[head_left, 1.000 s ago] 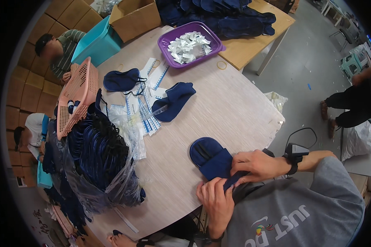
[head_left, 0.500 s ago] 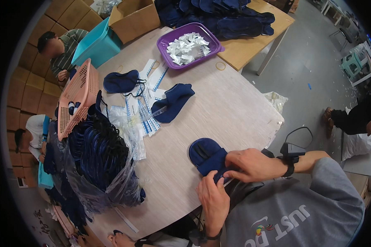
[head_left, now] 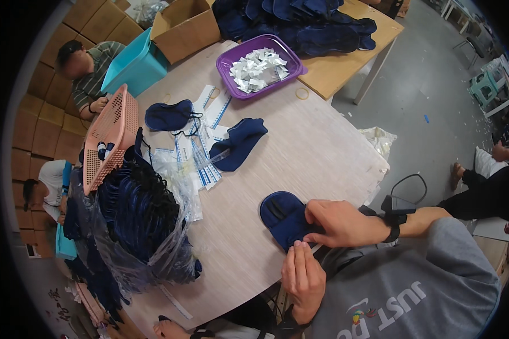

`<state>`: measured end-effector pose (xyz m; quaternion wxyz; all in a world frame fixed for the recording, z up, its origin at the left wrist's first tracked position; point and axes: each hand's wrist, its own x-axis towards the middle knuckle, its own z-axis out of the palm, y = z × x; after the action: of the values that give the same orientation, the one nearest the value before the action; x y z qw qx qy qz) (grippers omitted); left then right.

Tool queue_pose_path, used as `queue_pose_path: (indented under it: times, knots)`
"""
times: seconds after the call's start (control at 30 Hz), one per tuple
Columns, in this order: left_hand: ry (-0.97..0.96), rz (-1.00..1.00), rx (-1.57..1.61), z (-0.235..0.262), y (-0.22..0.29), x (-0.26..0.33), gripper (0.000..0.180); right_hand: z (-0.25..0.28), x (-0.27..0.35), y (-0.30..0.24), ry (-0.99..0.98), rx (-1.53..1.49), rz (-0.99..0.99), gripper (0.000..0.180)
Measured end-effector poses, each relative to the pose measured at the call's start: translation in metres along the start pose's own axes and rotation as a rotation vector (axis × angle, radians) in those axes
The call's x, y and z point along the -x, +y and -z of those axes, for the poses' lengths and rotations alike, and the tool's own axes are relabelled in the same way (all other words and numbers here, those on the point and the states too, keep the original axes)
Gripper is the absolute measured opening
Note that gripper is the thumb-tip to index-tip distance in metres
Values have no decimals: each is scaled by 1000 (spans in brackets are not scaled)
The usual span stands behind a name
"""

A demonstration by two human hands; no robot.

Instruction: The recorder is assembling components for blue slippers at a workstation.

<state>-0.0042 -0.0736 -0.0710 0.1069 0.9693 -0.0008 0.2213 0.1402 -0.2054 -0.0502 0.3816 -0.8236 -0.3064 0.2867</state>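
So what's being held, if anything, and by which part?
A folded navy cloth piece: the right hand at its right side, the left hand at its near end. Whether pinched or pressed, I can't tell.

Stacked brown cartons (head_left: 46, 130) at left; grey floor (head_left: 415, 107), wooden table (head_left: 345, 70), green stool (head_left: 483, 86).

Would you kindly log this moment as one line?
left hand: at navy cloth piece; right hand: on same piece; piece: lying on table; further left: bagged navy bundle
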Motion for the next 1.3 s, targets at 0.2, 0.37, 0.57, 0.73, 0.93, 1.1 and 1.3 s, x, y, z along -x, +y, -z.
queue_pose_path:
  times: [0.2,0.37,0.57,0.73,0.93,1.1,1.3]
  knots:
    - [-11,-23,-34,-10,-6,0,21,-14,24,23,223,473,621,35]
    - [-9,1,-37,-14,-11,-6,23,-7,17,27,235,555,690,39]
    - [-153,99,205,-1,-23,-40,28,-2,0,29,240,526,655,29]
    - [-222,279,429,5,-40,-64,22,7,-22,16,200,137,413,30]
    - [-265,622,730,-1,-58,-79,11,23,-47,11,50,12,220,33]
    - [13,172,273,-16,-49,-54,19,24,-55,12,25,22,176,31]
    - [-34,31,0,-15,-26,-45,29,21,-46,17,256,36,364,30]
